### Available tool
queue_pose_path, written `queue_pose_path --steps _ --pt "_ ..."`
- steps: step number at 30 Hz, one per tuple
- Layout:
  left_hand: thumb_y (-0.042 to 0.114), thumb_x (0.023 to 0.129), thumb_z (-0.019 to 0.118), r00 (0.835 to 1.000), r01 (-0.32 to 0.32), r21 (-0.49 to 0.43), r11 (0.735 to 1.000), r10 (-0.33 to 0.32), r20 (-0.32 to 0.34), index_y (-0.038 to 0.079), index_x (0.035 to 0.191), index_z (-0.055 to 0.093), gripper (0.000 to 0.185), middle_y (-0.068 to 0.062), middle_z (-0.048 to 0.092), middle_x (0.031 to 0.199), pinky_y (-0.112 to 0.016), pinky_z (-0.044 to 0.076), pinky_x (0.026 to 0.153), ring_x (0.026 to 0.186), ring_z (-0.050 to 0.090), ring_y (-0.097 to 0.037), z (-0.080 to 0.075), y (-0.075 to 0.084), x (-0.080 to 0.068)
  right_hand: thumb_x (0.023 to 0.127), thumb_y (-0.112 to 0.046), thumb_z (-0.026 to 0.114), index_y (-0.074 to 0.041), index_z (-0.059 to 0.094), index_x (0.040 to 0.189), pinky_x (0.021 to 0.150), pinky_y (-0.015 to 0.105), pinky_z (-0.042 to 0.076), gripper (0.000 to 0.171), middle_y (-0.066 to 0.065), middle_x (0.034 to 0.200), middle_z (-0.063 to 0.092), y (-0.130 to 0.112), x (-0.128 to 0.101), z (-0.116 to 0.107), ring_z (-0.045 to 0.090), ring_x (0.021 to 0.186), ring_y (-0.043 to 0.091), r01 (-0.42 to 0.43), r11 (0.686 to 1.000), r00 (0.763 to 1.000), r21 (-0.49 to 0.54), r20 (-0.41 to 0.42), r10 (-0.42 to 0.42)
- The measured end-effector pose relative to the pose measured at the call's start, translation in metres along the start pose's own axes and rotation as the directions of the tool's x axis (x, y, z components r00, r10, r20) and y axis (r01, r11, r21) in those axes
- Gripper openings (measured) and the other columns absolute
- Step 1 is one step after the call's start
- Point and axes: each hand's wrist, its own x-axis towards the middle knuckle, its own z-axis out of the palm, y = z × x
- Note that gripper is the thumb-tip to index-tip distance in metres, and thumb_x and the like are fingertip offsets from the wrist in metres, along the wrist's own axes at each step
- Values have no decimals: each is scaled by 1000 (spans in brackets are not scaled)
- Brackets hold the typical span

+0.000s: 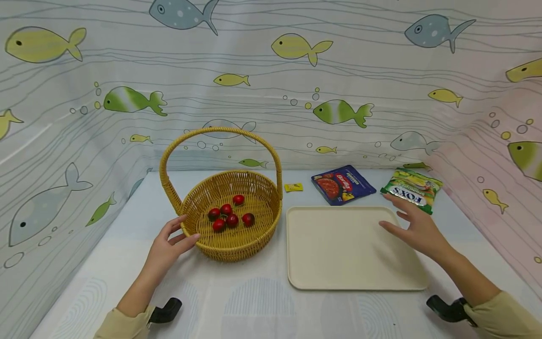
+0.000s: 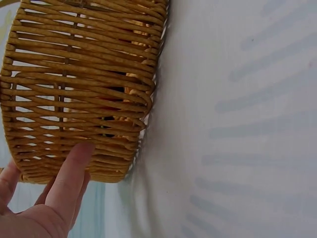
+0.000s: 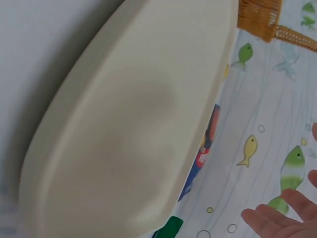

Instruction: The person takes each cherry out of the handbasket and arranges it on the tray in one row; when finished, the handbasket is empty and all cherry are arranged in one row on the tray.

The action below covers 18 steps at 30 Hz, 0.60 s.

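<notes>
Round yellow wicker basket w/ red fruits sits just right of left hand, fingers straight, touching its wall; right hand relaxed, empty, over cream rectangular tray.

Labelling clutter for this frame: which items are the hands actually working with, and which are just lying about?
In hand:
- wicker basket, left hand touching its side
- cream tray, right hand open over its far right corner

Lying about:
- red fruits in the basket
- Barilla pouch
- Fox's bag
- yellow sachet

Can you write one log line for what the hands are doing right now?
left hand: open, touching basket wall | right hand: open, above tray | basket: red fruits inside
</notes>
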Motion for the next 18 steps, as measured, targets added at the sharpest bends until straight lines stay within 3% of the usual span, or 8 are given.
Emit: queue_pose_path --steps 11,18 --pt "36 88 64 1000 -11 -6 1000 11 -15 14 148 20 78 -21 24 144 -48 42 92 125 40 -36 1 -4 1 80 -13 75 -4 46 134 86 48 43 62 19 133 46 -21 16 18 45 117 43 120 992 993 49 -3 -120" --pt "35 88 65 1000 7 -23 1000 -7 -14 15 149 18 79 -21 22 146 -48 41 93 127 38 -36 1 -4 2 79 -7 75 -3 48 133 87 43 44 61 17 130 50 -34 27 26 46 118 38 209 970 978 121 -3 -210"
